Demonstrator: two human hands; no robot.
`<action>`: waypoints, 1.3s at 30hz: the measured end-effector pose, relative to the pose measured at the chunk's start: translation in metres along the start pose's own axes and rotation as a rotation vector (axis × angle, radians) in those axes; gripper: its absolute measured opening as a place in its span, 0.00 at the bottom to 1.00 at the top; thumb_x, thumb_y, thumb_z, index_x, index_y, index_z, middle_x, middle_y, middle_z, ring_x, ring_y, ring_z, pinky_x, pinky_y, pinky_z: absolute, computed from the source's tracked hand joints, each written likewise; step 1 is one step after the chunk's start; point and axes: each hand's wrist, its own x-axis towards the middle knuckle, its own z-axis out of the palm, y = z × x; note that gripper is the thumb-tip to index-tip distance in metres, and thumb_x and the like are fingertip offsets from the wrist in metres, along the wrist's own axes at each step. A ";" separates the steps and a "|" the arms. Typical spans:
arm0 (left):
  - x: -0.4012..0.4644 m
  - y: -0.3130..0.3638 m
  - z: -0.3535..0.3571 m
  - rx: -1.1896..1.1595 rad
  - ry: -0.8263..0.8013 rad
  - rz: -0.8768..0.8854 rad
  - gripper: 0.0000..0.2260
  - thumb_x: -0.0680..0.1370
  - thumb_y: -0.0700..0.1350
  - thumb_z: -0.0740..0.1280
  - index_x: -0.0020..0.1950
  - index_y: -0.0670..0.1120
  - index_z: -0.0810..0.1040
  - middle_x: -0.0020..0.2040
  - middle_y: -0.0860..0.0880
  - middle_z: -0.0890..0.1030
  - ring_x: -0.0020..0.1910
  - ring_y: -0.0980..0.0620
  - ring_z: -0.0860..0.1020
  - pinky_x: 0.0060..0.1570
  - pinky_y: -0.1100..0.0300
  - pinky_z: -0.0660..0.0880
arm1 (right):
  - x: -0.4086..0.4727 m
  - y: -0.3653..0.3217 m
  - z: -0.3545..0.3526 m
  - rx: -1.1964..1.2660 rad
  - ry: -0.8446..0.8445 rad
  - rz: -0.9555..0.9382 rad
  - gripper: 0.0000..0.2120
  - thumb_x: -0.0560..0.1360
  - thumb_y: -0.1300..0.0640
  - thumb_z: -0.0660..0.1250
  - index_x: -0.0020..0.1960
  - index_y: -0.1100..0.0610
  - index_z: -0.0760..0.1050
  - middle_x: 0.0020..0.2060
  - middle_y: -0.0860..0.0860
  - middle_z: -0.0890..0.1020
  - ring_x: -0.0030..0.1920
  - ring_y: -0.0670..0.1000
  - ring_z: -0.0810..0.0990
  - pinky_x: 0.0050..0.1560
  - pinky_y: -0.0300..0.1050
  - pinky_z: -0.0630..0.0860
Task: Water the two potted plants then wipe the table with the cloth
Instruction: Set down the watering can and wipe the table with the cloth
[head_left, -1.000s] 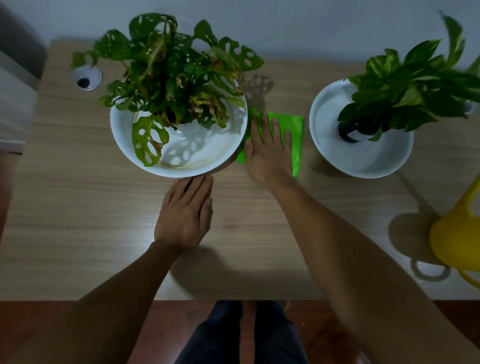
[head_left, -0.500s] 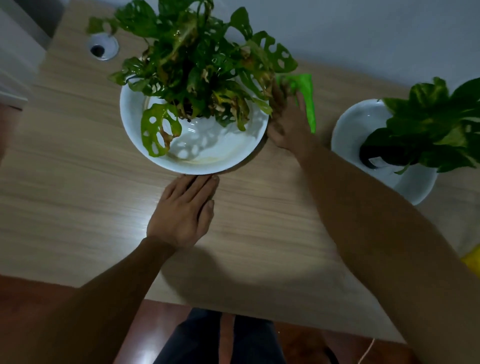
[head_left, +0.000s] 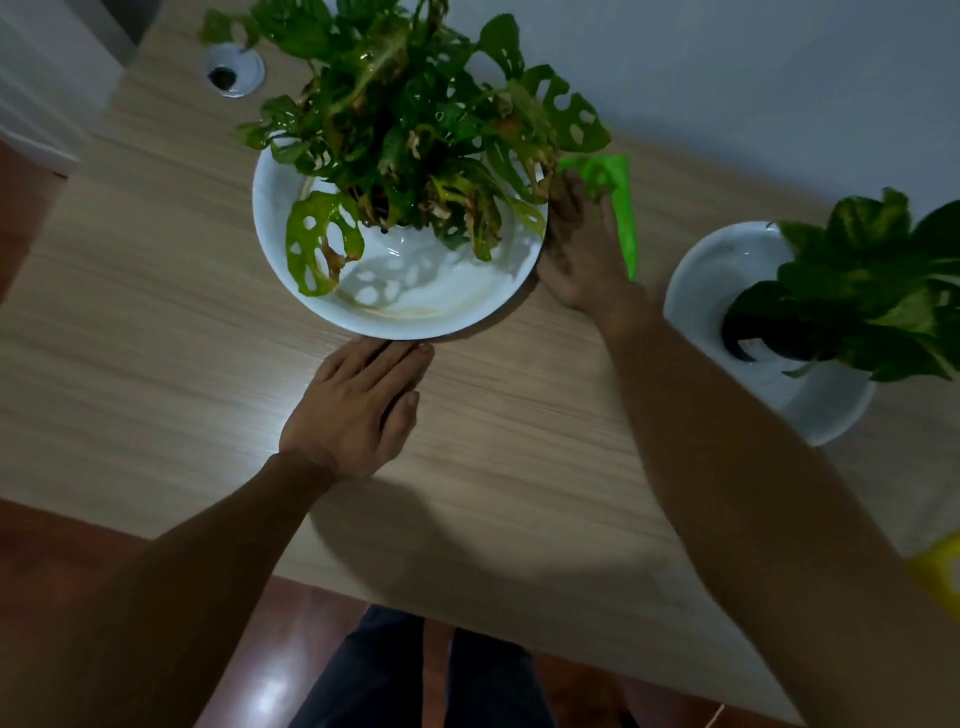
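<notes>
Far left, top: round cable grommet (head_left: 235, 70) set into wooden table (head_left: 156, 322), dark hole at centre.

Left of centre: wide white bowl (head_left: 415, 312) on table, holding a Monstera-type plant (head_left: 405, 119) with holed leaves; some leaves yellowed and browned. One holed leaf draped over bowl's near-left inner wall. Leaf shadows cast on bowl's inner surface. Faint yellowish stain near front rim.

Below bowl: left hand (head_left: 353, 410) flat on table, palm down, fingers together and extended, holding nothing. Fingertips at, or just under, bowl's near rim; contact cannot be told.

Right of bowl: right hand (head_left: 582, 254) palm down, pressed onto bright green cloth (head_left: 621, 208), fingers spread slightly over it and partly hidden under overhanging leaves. Cloth flat on table between the two bowls, near table's far edge, just beside first bowl's right rim. Only a narrow strip of cloth visible past the hand.

Right: second white bowl (head_left: 717, 270) with dark pot (head_left: 748, 338) inside, carrying a pothos plant (head_left: 883, 280) with yellow-variegated leaves; plant leaning toward right edge of view, partly cut off.

Far right, low: blurred yellow object (head_left: 940, 577) at frame edge, identity unclear.

Bottom centre: dark trouser legs (head_left: 415, 680) above reddish-brown floor (head_left: 62, 545).
</notes>
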 end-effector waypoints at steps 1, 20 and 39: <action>0.000 0.000 0.000 -0.002 -0.004 0.004 0.23 0.83 0.51 0.58 0.77 0.48 0.70 0.78 0.50 0.70 0.78 0.47 0.68 0.77 0.49 0.61 | -0.013 -0.010 0.001 0.025 -0.003 0.060 0.33 0.81 0.41 0.43 0.84 0.49 0.51 0.84 0.51 0.54 0.83 0.62 0.51 0.79 0.66 0.48; 0.000 -0.004 0.001 -0.004 0.018 0.022 0.23 0.82 0.51 0.60 0.77 0.48 0.70 0.78 0.49 0.71 0.78 0.47 0.67 0.75 0.46 0.64 | 0.005 -0.008 0.005 -0.002 0.002 0.139 0.33 0.83 0.39 0.50 0.85 0.46 0.48 0.84 0.51 0.49 0.83 0.64 0.48 0.79 0.69 0.47; -0.012 -0.013 -0.014 -0.198 0.007 0.100 0.19 0.84 0.48 0.60 0.73 0.42 0.74 0.75 0.44 0.74 0.76 0.45 0.69 0.75 0.47 0.65 | -0.129 -0.154 0.041 0.201 0.037 0.486 0.27 0.86 0.41 0.40 0.84 0.45 0.49 0.84 0.47 0.48 0.84 0.54 0.42 0.81 0.63 0.37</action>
